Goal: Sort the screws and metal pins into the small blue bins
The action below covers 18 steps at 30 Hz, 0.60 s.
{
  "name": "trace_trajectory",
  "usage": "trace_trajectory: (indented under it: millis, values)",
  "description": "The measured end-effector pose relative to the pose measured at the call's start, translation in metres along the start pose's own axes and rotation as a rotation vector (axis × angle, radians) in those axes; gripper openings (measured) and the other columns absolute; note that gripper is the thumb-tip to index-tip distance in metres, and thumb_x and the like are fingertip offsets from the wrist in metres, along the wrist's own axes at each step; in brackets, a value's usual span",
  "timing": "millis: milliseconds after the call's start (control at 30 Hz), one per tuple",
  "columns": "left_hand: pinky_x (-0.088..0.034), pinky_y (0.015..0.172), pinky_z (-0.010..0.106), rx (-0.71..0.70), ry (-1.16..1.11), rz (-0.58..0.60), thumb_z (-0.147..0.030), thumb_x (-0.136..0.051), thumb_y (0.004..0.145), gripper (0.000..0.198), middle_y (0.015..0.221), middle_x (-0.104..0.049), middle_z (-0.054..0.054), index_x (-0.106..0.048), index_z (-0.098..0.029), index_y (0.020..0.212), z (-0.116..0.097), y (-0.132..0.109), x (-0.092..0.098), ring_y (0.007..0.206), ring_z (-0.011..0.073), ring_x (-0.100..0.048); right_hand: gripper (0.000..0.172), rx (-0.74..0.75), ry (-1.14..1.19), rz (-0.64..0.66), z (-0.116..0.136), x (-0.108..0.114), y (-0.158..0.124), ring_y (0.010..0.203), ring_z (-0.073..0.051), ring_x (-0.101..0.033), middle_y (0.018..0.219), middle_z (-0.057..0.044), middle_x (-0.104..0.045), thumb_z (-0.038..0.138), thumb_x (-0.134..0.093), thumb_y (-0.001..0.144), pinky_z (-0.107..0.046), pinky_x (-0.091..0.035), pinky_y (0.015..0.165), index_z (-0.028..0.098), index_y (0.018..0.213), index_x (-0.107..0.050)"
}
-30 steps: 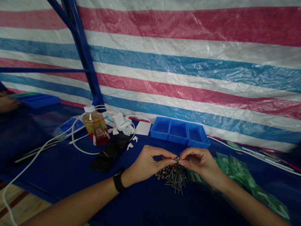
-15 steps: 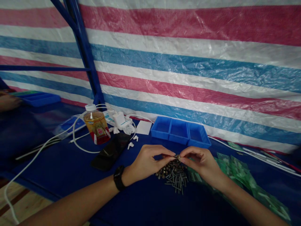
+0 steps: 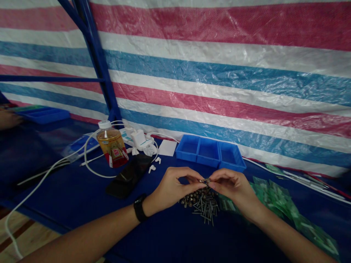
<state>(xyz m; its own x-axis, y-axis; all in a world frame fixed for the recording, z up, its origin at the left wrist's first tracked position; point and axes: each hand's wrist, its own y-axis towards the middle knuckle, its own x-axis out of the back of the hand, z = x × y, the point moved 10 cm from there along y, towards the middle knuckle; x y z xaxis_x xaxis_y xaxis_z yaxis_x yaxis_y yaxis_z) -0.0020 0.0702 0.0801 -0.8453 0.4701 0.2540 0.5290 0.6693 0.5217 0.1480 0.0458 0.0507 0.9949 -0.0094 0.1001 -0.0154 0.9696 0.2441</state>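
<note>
My left hand (image 3: 175, 186), with a black band at the wrist, is closed in a pinch. Its thumb and forefinger meet on a small metal piece (image 3: 205, 181), too small to name exactly. My right hand (image 3: 237, 190) pinches the same piece from the other side, so the fingertips of both hands nearly touch. Right below them lies a heap of long thin screws (image 3: 207, 209). Against its left side sit brass-coloured small metal parts (image 3: 190, 200), partly hidden under my left fingers.
Behind my hands stands a blue three-compartment tray (image 3: 208, 152). Green plastic bags (image 3: 276, 197) lie right. On the left are a phone (image 3: 128, 177), white earbuds (image 3: 152, 168), a drink bottle (image 3: 113, 146), chargers (image 3: 139, 139) and looping white cables. Another person's hand (image 3: 8, 118) shows far left.
Both hands stay nearly in place over the heap. The small metal piece sits slightly differently between the fingertips, and the view has shifted a little.
</note>
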Motion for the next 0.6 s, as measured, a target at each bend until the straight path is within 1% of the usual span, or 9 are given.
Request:
trace_trajectory:
  millis: [200, 367, 500, 600]
  values:
    - [-0.055, 0.068, 0.018, 0.034, 0.001, -0.023, -0.022, -0.077, 0.081, 0.011, 0.084, -0.078, 0.005, -0.079, -0.015, 0.089, 0.004, -0.001, 0.003, 0.073, 0.0141, -0.072, 0.017, 0.092, -0.151, 0.038, 0.006, -0.007, -0.003, 0.074, -0.017, -0.069, 0.081, -0.002, -0.074, 0.033, -0.079, 0.077, -0.030, -0.055, 0.070, 0.022, 0.089, -0.073]
    - [-0.054, 0.068, 0.019, 0.049, 0.021, 0.036, -0.025, -0.077, 0.083, 0.014, 0.088, -0.079, 0.005, -0.080, -0.017, 0.093, 0.005, -0.001, -0.002, 0.078, 0.0161, -0.073, 0.029, 0.096, -0.197, 0.018, 0.006, -0.005, -0.006, 0.073, -0.016, -0.066, 0.081, 0.000, -0.072, 0.030, -0.075, 0.081, -0.031, -0.054, 0.073, 0.024, 0.107, -0.064]
    - [-0.053, 0.068, 0.019, 0.056, 0.020, 0.050, -0.026, -0.076, 0.083, 0.015, 0.088, -0.078, 0.006, -0.080, -0.017, 0.094, 0.005, -0.001, -0.002, 0.077, 0.0153, -0.072, 0.022, 0.129, -0.274, 0.009, 0.010, -0.005, -0.008, 0.077, -0.017, -0.067, 0.087, -0.003, -0.073, 0.032, -0.073, 0.083, -0.033, -0.053, 0.074, 0.022, 0.101, -0.067]
    - [-0.053, 0.068, 0.020, 0.088, -0.001, 0.059, -0.026, -0.076, 0.083, 0.015, 0.087, -0.077, 0.006, -0.080, -0.016, 0.094, 0.009, 0.000, -0.003, 0.076, 0.0144, -0.070, 0.019, 0.144, -0.301, -0.019, 0.012, -0.003, -0.010, 0.081, -0.018, -0.069, 0.091, -0.004, -0.073, 0.034, -0.073, 0.083, -0.033, -0.053, 0.076, 0.023, 0.097, -0.069]
